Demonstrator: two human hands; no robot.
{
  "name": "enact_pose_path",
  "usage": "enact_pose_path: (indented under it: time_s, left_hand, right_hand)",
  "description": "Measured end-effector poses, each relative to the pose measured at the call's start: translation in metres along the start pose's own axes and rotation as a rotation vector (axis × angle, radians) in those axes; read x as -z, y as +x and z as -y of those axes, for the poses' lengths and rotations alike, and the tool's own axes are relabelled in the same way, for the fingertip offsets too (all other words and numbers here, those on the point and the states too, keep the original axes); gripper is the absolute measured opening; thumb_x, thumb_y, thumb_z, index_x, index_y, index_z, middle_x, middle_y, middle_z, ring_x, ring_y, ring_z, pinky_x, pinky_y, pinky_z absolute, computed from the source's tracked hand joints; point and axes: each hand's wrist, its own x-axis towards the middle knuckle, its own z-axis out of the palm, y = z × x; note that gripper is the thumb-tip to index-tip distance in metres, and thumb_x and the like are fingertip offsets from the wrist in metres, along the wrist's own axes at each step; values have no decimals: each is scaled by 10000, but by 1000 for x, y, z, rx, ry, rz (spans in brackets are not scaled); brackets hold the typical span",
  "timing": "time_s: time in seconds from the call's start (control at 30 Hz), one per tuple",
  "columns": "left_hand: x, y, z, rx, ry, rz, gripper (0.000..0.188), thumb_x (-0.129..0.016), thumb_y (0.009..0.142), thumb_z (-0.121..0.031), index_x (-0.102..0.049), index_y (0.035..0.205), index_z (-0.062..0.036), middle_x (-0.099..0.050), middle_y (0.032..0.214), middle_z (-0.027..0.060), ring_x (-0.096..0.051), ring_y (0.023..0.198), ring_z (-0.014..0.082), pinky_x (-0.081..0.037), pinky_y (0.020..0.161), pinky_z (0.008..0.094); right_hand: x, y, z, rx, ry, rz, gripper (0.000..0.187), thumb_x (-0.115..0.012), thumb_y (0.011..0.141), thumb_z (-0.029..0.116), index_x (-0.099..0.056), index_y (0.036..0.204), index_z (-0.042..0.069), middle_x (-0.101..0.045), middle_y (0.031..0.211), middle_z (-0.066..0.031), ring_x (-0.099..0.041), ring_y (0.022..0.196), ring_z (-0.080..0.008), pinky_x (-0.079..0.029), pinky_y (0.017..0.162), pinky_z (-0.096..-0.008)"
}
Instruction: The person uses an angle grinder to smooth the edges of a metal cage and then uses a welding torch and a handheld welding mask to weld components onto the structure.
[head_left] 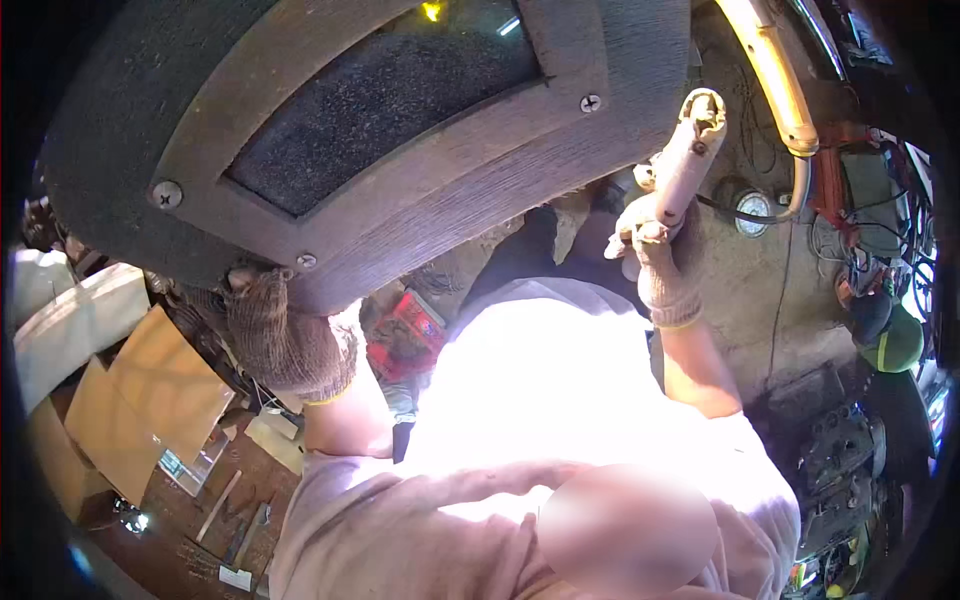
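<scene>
My left hand (285, 335), in a dirty brown knit glove, grips the lower left edge of a dark welding shield (430, 215). The shield has a dark glass window (390, 110) in a screwed-on frame and fills the upper left of the view. On the right, my gloved right hand (660, 260) is closed around a worn, pale pinkish handle, seemingly a welding electrode holder (690, 165). Its open, dark-stained end points up and away from me. I cannot make out a rod in it.
A yellowish curved tube (765, 60) with a cable hangs at the upper right. A round dial-like object (752, 212) lies near cables. Red items (408, 335) lie beyond my left forearm. Cardboard sheets (150, 400) and tools (240, 520) are at left; a green object (900, 340) stands far right.
</scene>
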Motion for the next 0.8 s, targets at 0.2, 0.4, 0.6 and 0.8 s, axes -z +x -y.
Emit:
enact_pose_path:
  time_s: [0.2, 0.4, 0.6, 0.8]
  left_hand:
    - [0, 0, -8, 48, -7, 10, 482, -591, 920, -374, -566, 1192, 24, -598, 1187, 219, -612, 1101, 342, -476, 963, 534]
    - [1, 6, -9, 63, -3, 23, 486, -593, 918, -378, -567, 1192, 23, -600, 1185, 217, -614, 1097, 340, -479, 958, 527]
    - [1, 8, -10, 64, 13, 28, 490, -595, 915, -382, -567, 1193, 21, -602, 1182, 215, -615, 1093, 338, -481, 953, 520]
    - [2, 11, -9, 60, 20, 31, 494, -597, 913, -386, -568, 1193, 20, -604, 1180, 213, -617, 1089, 336, -484, 949, 513]
  right_hand:
    - [-12, -10, 5, 85, -125, -35, 627, -717, 846, 395, -474, 1225, -42, -626, 837, -45, -589, 710, -120, -487, 657, -260]
    - [-2, -9, 6, 114, -324, -42, 591, -709, 850, 370, -493, 1224, -34, -637, 890, -58, -591, 772, -129, -474, 705, -265]
    - [1, -8, 4, 126, -326, -37, 604, -704, 854, 372, -490, 1241, -40, -638, 894, -57, -594, 797, -130, -477, 730, -276]
    - [-11, -8, 6, 141, -166, -17, 678, -708, 852, 423, -474, 1240, -81, -600, 801, -48, -571, 680, -106, -482, 597, -261]
